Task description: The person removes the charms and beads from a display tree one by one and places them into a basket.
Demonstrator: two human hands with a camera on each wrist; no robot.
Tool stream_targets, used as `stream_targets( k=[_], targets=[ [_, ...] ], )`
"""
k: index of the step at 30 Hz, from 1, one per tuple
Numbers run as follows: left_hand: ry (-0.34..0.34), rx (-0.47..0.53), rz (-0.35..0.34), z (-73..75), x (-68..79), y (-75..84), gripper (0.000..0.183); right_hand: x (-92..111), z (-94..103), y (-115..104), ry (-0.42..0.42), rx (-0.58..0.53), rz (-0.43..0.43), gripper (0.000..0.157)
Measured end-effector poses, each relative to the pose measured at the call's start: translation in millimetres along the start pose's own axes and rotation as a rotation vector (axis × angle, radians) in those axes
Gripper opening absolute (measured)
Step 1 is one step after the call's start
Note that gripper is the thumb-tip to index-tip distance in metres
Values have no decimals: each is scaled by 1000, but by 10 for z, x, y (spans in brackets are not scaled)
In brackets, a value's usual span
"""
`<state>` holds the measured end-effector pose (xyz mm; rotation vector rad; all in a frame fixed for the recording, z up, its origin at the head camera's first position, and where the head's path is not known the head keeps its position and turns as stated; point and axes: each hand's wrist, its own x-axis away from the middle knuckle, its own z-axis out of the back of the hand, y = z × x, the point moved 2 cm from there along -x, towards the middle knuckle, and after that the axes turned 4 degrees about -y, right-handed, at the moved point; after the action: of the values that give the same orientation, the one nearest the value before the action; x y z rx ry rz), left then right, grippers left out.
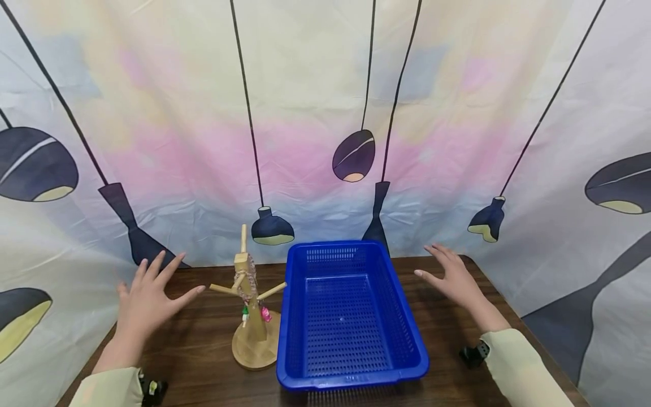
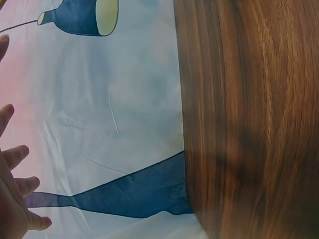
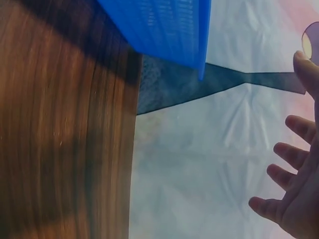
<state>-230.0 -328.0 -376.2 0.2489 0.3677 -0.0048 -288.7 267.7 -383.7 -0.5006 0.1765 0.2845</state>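
Note:
My left hand (image 1: 144, 302) hovers over the left part of the table with its fingers spread, holding nothing. To its right stands a wooden peg stand (image 1: 256, 316) with a round base and several arms. A beaded strand (image 1: 247, 282) hangs on the stand, along with a pink charm (image 1: 266, 314) and a small green and white charm (image 1: 245, 315). Right of the stand is a blue plastic basket (image 1: 351, 377) with nothing in it. Beyond the basket's right side, my right hand (image 1: 455, 280) is held in the air, fingers extended and free of any object.
The dark wood table (image 1: 193, 350) ends at a fabric backdrop (image 1: 315, 102) printed with hanging lamps. The basket's left rim stands close beside the peg stand, overlapping its base in the head view. Black wrist devices (image 1: 474, 355) sit at the sleeve cuffs.

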Motion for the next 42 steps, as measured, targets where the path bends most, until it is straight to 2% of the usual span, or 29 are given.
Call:
stream_targets(
  k=[7, 10, 15, 23, 31, 36, 42],
  targets=[
    [120, 108, -48, -39, 74, 52, 82, 56, -11, -111, 24, -50, 34, 69],
    [140, 184, -67, -48, 89, 84, 76, 78, 2, -153, 20, -68, 33, 66],
    [105, 303, -52, -51, 132, 127, 71, 96, 33, -242, -4, -125, 20, 64],
    [64, 407, -21, -35, 202, 219, 71, 84, 115, -413, -49, -250, 45, 59],
    [-22, 532, 73, -84, 217, 346, 72, 23, 242, -644, -74, -376, 37, 45],
    [0, 658, 131, -152, 227, 395, 63, -38, 246, -780, -112, -442, 43, 41],
    [41, 910, 108, -265, 207, 488, 57, -100, 197, -971, -160, -504, 66, 39]
  ],
)
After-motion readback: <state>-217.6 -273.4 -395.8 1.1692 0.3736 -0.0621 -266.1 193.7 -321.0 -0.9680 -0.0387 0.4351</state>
